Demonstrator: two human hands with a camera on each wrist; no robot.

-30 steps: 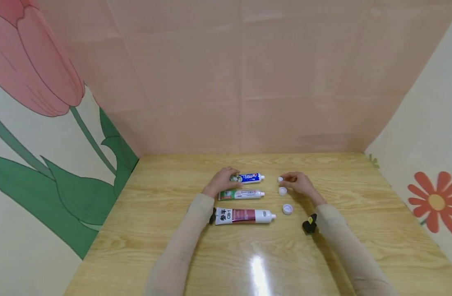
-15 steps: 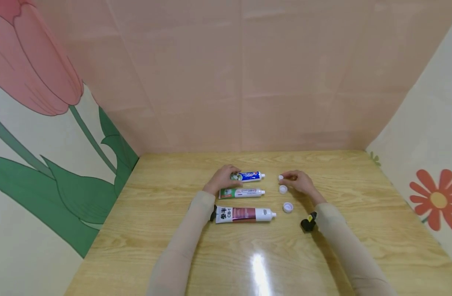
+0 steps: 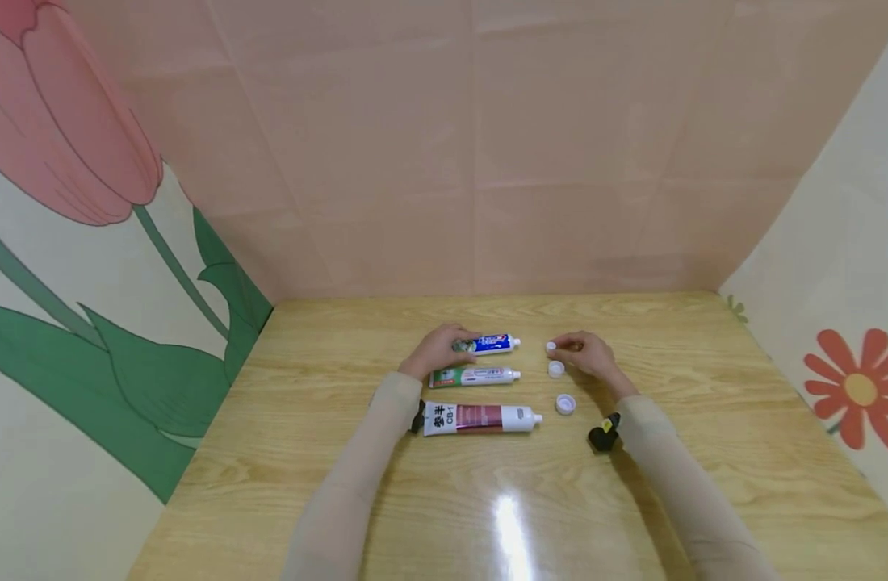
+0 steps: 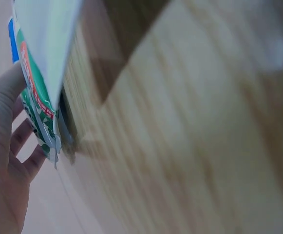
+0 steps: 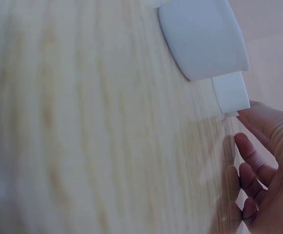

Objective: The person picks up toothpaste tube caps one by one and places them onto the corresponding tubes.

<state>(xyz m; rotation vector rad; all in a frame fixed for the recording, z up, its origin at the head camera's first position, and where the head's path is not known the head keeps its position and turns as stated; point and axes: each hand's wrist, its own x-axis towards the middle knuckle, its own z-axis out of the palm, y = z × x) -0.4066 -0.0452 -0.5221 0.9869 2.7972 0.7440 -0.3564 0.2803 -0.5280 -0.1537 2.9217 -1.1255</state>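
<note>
Three toothpaste tubes lie in a column on the table, their uncapped nozzles facing right. My left hand (image 3: 438, 350) holds the back end of the farthest, a blue toothpaste tube (image 3: 495, 344). Below it are a green-and-white tube (image 3: 487, 377) and a larger white-and-maroon tube (image 3: 480, 419). My right hand (image 3: 592, 355) pinches a small white cap (image 3: 551, 347), a short way from the blue tube's nozzle. A second cap (image 3: 556, 369) and a bigger cap (image 3: 565, 404) lie nearer me. In the right wrist view these two caps (image 5: 204, 39) partly hide the fingertips.
The wooden table (image 3: 444, 492) runs back to a pinkish cloth wall (image 3: 473, 161). Painted walls with a tulip (image 3: 88, 121) and a red flower (image 3: 860, 389) stand at the sides. A black device (image 3: 604, 434) sits by the right wrist.
Both hands stay almost where they were, the left on the blue tube and the right at the small cap. The whole head view has shifted slightly upward.
</note>
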